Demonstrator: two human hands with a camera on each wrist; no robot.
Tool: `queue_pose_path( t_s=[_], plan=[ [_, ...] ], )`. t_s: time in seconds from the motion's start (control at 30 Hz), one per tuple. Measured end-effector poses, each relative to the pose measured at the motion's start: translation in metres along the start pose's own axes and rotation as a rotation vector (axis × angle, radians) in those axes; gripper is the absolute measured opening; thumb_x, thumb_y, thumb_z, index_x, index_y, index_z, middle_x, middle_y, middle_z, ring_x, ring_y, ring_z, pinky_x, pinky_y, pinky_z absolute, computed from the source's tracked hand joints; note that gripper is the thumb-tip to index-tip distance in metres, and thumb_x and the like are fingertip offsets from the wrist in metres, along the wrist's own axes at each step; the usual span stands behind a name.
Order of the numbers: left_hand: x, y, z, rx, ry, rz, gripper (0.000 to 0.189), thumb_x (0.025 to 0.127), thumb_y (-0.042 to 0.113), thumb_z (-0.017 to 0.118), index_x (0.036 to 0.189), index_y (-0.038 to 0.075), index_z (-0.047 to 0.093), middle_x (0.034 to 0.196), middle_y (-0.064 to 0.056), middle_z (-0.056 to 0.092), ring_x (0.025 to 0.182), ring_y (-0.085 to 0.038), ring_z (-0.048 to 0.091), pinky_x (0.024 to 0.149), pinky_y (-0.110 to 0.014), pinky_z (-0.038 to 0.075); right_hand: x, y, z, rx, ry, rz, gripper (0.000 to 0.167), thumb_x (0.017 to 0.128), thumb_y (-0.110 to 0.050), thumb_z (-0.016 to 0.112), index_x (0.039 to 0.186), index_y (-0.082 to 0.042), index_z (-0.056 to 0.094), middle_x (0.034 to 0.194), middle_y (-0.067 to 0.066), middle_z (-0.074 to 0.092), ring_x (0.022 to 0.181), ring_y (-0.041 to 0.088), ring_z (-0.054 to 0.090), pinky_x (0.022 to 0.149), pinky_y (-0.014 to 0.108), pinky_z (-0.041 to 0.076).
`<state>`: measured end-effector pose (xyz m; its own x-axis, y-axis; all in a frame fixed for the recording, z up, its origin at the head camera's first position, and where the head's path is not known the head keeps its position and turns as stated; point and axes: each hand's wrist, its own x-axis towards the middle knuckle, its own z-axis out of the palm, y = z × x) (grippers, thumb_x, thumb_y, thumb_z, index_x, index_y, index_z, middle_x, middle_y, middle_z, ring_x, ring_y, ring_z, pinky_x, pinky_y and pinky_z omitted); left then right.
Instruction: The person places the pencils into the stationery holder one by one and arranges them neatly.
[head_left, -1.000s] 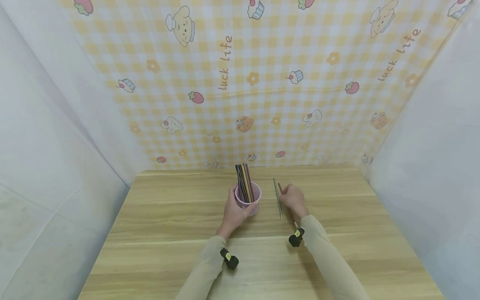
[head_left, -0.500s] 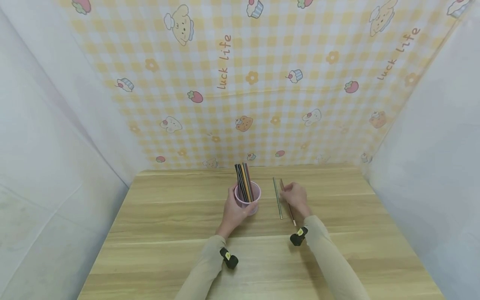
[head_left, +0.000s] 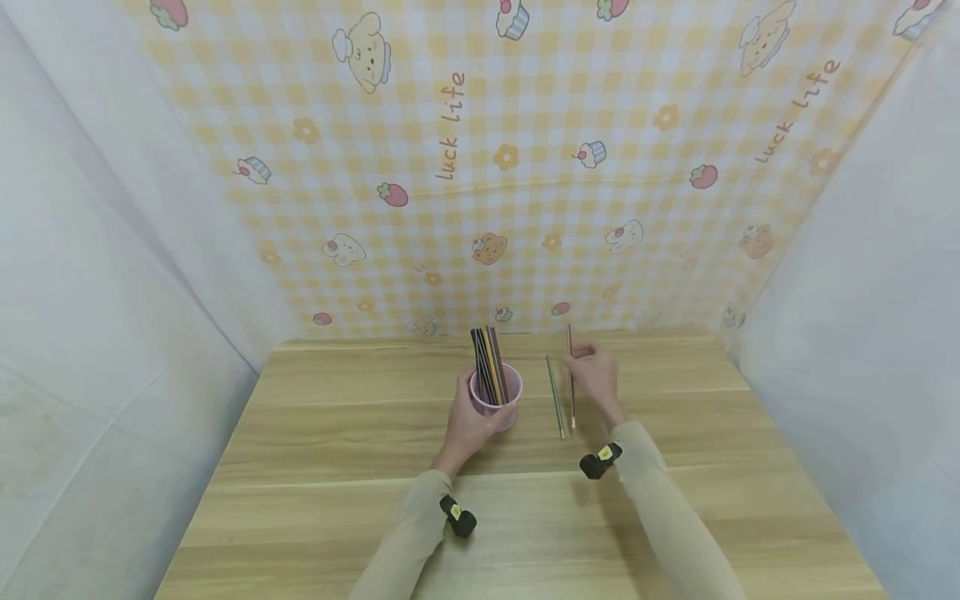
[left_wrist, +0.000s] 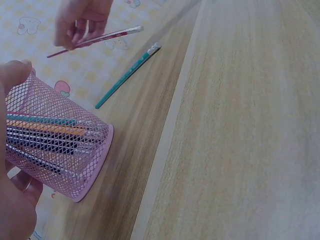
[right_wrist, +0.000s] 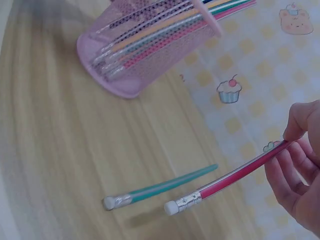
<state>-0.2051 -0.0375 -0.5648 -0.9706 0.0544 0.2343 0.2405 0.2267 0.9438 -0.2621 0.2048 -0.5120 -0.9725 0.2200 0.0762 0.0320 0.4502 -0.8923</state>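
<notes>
My left hand (head_left: pixel 471 421) is wrapped round a pink mesh pencil cup (left_wrist: pixel 65 135), which stands on the table with several pencils (head_left: pixel 489 367) leaning in it. Between thumb and fingers, my right hand (head_left: pixel 596 372) pinches a red pencil (right_wrist: pixel 235 176) with a white eraser at its lower end. In the right wrist view a shadow lies beneath that eraser, and the pencil is lifted off the wood. A green pencil (right_wrist: pixel 170 185), also with a white eraser, lies on the table between the cup and my right hand.
The wooden table (head_left: pixel 337 517) meets a yellow checked cloth (head_left: pixel 495 200) at its back edge. White panels (head_left: pixel 97 333) close in both sides. A black wrist camera (head_left: pixel 459 518) sits on each sleeve.
My right hand has picked the red pencil up from the table, raising it away from me and turning it more upright. The left hand and the cup stay put.
</notes>
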Motion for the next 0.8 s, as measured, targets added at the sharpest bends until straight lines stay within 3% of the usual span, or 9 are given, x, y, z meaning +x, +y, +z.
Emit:
queue_pose_path(
  t_s=[0.4,0.67,0.8],
  plan=[
    [0.000,-0.004,0.001,0.007,0.007,0.004,0.093,0.076,0.023,0.089,0.150,0.013,0.034,0.144,-0.017,0.053,0.132,-0.035,0.055,0.112,-0.052,0.046,0.012,-0.041,0.002,0.289,0.031,-0.186,0.031,0.086,-0.002,0.067,0.115,0.007,0.063,0.106,0.015,0.064,0.073,0.006,0.068,0.066,0.021,0.062],
    [0.000,-0.003,0.000,0.012,0.003,0.017,0.094,0.076,0.026,0.088,0.151,0.012,0.033,0.145,-0.017,0.052,0.133,-0.033,0.054,0.113,-0.050,0.046,0.012,-0.081,0.012,0.336,0.009,-0.208,0.033,0.086,-0.002,0.070,0.117,0.006,0.062,0.105,0.014,0.064,0.075,0.006,0.067,0.073,0.033,0.065],
    [0.000,-0.003,0.000,0.020,0.000,0.025,0.094,0.076,0.029,0.087,0.151,0.013,0.032,0.146,-0.016,0.052,0.133,-0.032,0.054,0.114,-0.048,0.046,0.009,-0.096,0.019,0.347,-0.056,-0.223,0.034,0.087,0.000,0.069,0.119,0.006,0.059,0.110,0.018,0.062,0.079,0.008,0.065,0.077,0.036,0.065]
  ],
)
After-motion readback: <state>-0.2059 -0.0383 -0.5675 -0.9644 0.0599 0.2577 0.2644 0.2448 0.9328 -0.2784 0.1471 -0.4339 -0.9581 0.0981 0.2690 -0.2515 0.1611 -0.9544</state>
